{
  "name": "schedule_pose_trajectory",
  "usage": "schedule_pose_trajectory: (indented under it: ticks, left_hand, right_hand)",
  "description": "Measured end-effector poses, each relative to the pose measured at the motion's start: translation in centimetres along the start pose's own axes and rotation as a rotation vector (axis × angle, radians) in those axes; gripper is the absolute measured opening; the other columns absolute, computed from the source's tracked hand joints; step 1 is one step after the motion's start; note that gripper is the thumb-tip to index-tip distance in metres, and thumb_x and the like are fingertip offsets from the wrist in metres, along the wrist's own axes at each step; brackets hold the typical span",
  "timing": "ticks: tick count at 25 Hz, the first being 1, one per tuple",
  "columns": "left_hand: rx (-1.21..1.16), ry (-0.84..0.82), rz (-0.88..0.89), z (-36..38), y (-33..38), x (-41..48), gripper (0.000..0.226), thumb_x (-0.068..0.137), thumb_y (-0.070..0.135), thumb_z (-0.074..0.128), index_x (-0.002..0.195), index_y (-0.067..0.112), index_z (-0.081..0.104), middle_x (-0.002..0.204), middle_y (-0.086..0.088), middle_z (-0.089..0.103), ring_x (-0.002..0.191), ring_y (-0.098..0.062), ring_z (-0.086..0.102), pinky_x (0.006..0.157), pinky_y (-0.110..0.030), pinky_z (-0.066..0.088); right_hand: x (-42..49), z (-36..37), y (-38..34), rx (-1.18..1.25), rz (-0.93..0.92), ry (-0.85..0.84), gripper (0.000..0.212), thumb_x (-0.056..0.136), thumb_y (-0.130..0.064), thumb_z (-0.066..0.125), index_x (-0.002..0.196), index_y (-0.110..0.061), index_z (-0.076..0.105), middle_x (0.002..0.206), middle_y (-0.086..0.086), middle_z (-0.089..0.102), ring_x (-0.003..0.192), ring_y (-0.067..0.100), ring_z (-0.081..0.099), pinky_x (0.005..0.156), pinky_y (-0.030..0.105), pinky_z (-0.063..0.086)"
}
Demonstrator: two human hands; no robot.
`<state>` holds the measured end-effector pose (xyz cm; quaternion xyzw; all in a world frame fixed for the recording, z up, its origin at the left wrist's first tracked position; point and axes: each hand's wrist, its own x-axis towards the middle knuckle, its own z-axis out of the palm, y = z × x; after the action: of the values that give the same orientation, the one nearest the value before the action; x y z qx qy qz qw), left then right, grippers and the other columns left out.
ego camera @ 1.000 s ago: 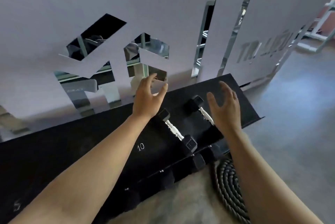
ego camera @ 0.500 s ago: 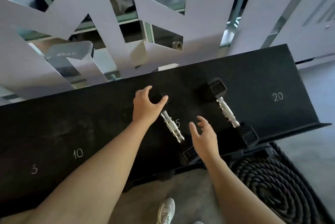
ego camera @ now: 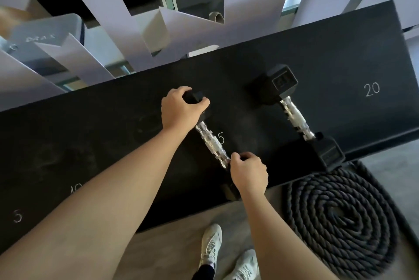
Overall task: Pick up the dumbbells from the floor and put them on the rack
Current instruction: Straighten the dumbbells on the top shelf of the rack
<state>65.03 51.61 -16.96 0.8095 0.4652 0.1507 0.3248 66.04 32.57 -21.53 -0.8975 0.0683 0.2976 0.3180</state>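
A: Where's the near dumbbell point(ego camera: 212, 143)?

B: On the rack point(ego camera: 102, 143), over the chalked "5" point(ego camera: 221, 138), lying askew. Left hand point(ego camera: 180, 109) clasps its far head; right hand point(ego camera: 249, 173) grips the near head.

A: Risks?

B: That near head overhangs the rack's front lip; a push could tip it onto the shoes point(ego camera: 210, 245).

A: Looks?

B: Black hex heads, knurled chrome handle. Its twin point(ego camera: 294, 114) sits right of it.

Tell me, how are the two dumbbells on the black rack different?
Both hands grip the left dumbbell: the left hand covers its far head, the right hand its near head. Nobody touches the right dumbbell, which lies nearer the chalked 20. Both have black heads and shiny handles.
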Motion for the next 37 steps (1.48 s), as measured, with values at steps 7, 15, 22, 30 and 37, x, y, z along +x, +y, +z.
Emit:
schedule_pose_trajectory:
  ticks: [7, 15, 22, 30, 37]
  left_hand:
    - [0.083, -0.081, 0.101, 1.3, 1.2, 0.7, 0.059, 0.077, 0.050, 0.073, 0.126, 0.020, 0.062, 0.124, -0.001, 0.059, 0.117, -0.021, 0.050, 0.088, -0.042, 0.054]
    - [0.146, -0.152, 0.186, 2.0, 2.9, 1.0, 0.057, 0.076, 0.052, 0.070, 0.122, 0.020, 0.062, 0.120, -0.001, 0.060, 0.112, -0.023, 0.049, 0.088, -0.049, 0.052]
    - [0.170, -0.170, 0.206, 2.1, 2.8, 1.2, 0.058, 0.078, 0.052, 0.070, 0.125, 0.019, 0.061, 0.124, -0.002, 0.059, 0.114, -0.024, 0.048, 0.088, -0.047, 0.052]
    - [0.177, -0.156, 0.228, 2.4, 2.1, 1.1, 0.059, 0.079, 0.052, 0.068, 0.128, 0.020, 0.060, 0.126, -0.001, 0.058, 0.114, -0.023, 0.048, 0.082, -0.037, 0.051]
    - [0.244, -0.212, 0.185, 1.6, 3.1, 0.6, 0.060, 0.083, 0.054, 0.065, 0.133, 0.022, 0.053, 0.132, -0.001, 0.053, 0.122, -0.023, 0.048, 0.092, -0.038, 0.045]
  right_hand:
    - [-0.7, 0.5, 0.3, 0.041, 0.039, -0.006, 0.023, 0.087, -0.034, 0.051, 0.090, -0.025, 0.072, 0.069, -0.007, 0.063, 0.068, 0.017, 0.054, 0.065, 0.028, 0.038]
    - [-1.5, 0.8, 0.5, 0.134, 0.106, -0.009, 0.026, 0.087, -0.038, 0.050, 0.091, -0.026, 0.073, 0.075, -0.002, 0.066, 0.079, 0.023, 0.061, 0.069, 0.029, 0.042]
    - [-1.6, 0.6, 0.2, 0.173, 0.129, 0.000, 0.027, 0.089, -0.036, 0.050, 0.091, -0.022, 0.073, 0.071, -0.004, 0.065, 0.063, 0.009, 0.054, 0.050, 0.022, 0.036]
    - [-1.7, 0.2, 0.0, 0.130, 0.145, 0.008, 0.024, 0.091, -0.032, 0.051, 0.087, -0.022, 0.072, 0.062, -0.008, 0.055, 0.054, 0.005, 0.044, 0.047, 0.020, 0.031]
    - [-1.5, -0.7, 0.1, 0.072, 0.059, -0.118, 0.029, 0.090, -0.037, 0.051, 0.100, -0.020, 0.072, 0.071, -0.006, 0.059, 0.068, 0.017, 0.056, 0.062, 0.028, 0.041]
